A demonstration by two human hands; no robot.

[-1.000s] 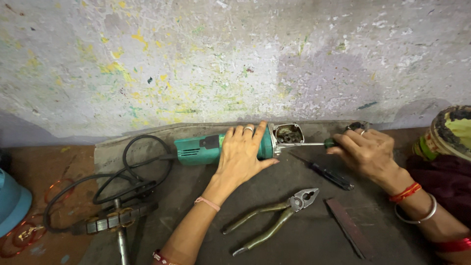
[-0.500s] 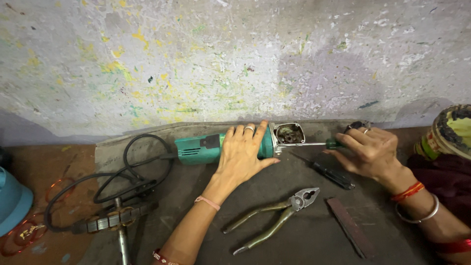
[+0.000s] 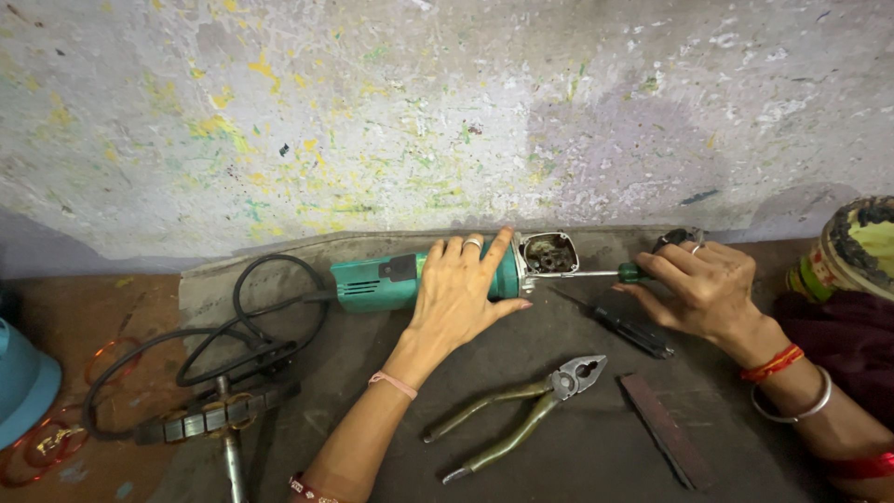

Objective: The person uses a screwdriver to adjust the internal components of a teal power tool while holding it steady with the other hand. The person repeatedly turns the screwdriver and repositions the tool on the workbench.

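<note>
1. While the left hand [image 3: 459, 296] lies flat over the green grinder [image 3: 410, 278], its grip is loose: palm and fingers press the body down without wrapping it. If the grinder rolls toward the wall, that pressing hand may not stop it.
2. The right hand [image 3: 700, 289] has its grip closed round the green handle of a screwdriver [image 3: 596, 274], whose shaft runs left into the open gear head [image 3: 548, 253]. Should the tip ride out of its seat, I judge it could skid toward the left fingertips just beside the head.
3. The grinder lies at the far side of the dark mat [image 3: 559, 438], against the wall, cable [image 3: 251, 321] coiling off to the left. Whether it is plugged in cannot be seen; a live tool would be the worst risk.
4. Near the right hand a second screwdriver [image 3: 626, 326] lies loose; pliers [image 3: 521, 410] and a flat bar [image 3: 666, 430] lie nearer, apart from both hands. A sweeping wrist could knock them.
</note>
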